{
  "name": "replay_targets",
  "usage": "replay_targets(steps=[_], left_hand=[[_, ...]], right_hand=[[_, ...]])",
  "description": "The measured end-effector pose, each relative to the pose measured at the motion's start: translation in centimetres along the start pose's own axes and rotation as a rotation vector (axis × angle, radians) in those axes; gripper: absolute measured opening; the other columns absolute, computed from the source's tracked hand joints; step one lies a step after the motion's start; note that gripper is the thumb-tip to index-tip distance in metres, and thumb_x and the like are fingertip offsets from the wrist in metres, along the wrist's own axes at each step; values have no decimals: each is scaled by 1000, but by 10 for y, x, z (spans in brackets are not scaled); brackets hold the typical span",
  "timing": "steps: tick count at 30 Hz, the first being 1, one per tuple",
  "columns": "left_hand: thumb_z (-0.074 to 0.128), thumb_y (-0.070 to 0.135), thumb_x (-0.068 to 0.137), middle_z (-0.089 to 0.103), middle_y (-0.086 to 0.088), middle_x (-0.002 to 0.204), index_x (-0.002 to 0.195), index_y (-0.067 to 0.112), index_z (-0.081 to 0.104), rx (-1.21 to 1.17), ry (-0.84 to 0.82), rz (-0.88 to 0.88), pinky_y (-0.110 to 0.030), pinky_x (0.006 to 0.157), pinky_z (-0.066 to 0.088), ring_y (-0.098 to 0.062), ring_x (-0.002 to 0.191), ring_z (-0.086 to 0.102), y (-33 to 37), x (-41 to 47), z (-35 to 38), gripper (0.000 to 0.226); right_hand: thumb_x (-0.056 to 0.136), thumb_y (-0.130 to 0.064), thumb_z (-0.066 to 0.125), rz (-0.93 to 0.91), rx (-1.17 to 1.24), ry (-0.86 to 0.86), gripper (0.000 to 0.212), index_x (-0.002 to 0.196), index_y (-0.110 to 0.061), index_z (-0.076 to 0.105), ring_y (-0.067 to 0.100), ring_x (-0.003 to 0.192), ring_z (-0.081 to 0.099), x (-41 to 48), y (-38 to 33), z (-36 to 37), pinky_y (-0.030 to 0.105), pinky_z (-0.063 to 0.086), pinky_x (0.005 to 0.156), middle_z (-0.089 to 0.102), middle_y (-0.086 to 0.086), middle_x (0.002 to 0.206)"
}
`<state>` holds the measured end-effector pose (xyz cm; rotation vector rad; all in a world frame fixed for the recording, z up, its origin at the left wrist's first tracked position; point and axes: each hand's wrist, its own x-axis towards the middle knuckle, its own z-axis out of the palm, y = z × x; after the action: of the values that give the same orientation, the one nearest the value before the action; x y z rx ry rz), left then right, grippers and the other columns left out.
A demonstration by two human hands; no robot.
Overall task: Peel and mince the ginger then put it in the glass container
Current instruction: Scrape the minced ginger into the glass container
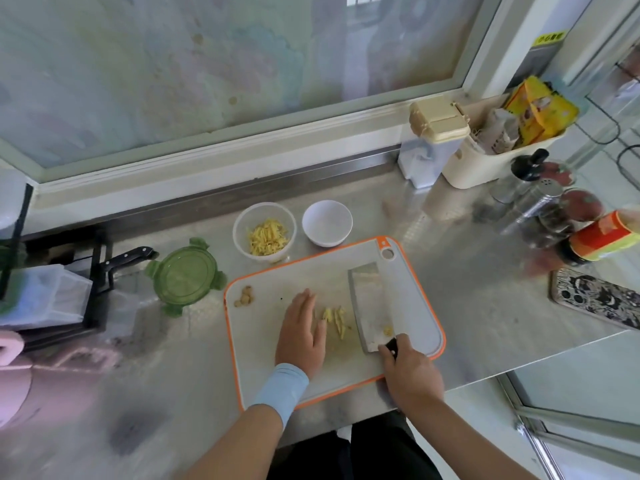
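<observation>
A small pile of cut yellow ginger (pixel 335 319) lies on the white, orange-rimmed cutting board (pixel 412 299). My left hand (pixel 302 332) rests flat on the board just left of the pile, fingers extended. My right hand (pixel 410 370) grips the black handle of a cleaver (pixel 372 306), whose blade lies tilted just right of the ginger, with a few bits stuck to it. Ginger peel scraps (pixel 245 296) sit at the board's left edge. Behind the board, the clear glass container (pixel 265 232) holds shredded ginger.
A white bowl (pixel 327 222) stands right of the container, and a green lid (pixel 185 277) lies left of the board. A black-handled knife (pixel 130 259) rests in a rack at left. Bottles and jars (pixel 554 213), a beige bin (pixel 485 161) and a patterned phone (pixel 597 296) crowd the right.
</observation>
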<state>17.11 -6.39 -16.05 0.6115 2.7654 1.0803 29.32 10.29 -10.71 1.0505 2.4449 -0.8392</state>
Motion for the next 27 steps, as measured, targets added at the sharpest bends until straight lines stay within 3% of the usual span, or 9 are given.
replay_targets(steps=[6, 13, 21, 24, 27], left_hand=[[31, 47, 94, 18, -3, 162, 154, 9, 24, 32, -104, -48, -21, 120, 0, -18, 149, 12, 11, -6, 16, 71], [27, 50, 92, -1, 4, 161, 155, 9, 15, 65, -123, -63, -21, 119, -5, -11, 149, -1, 13, -5, 20, 76], [25, 40, 96, 1, -4, 163, 155, 6, 15, 85, -172, -29, -32, 123, 0, -22, 152, 0, 6, -5, 21, 68], [17, 41, 96, -7, 2, 162, 155, 12, 7, 42, -168, -31, -29, 122, -2, -16, 151, -8, 9, -1, 13, 67], [16, 36, 99, -8, 2, 163, 156, 12, 5, 27, -138, 42, -25, 121, -7, -11, 151, -12, 22, 18, -5, 63]], right_hand=[[100, -55, 38, -21, -106, -68, 33, 94, -23, 37, 31, 97, 64, -10, -11, 6, 33, 40, 65, 65, 7, 99], [99, -56, 40, -60, -132, -140, 37, 103, -19, 45, 31, 101, 63, -18, -31, 28, 36, 46, 72, 65, 8, 104], [100, -44, 43, -140, -94, -258, 31, 111, -15, 48, 31, 106, 61, -16, -48, 45, 36, 46, 77, 65, 9, 112], [101, -41, 45, -197, -18, -250, 25, 99, -16, 41, 33, 101, 61, -13, -48, 40, 35, 39, 68, 66, 12, 104], [102, -40, 44, -252, 96, -200, 26, 90, -19, 36, 33, 83, 60, -11, -56, 24, 39, 42, 64, 64, 10, 86]])
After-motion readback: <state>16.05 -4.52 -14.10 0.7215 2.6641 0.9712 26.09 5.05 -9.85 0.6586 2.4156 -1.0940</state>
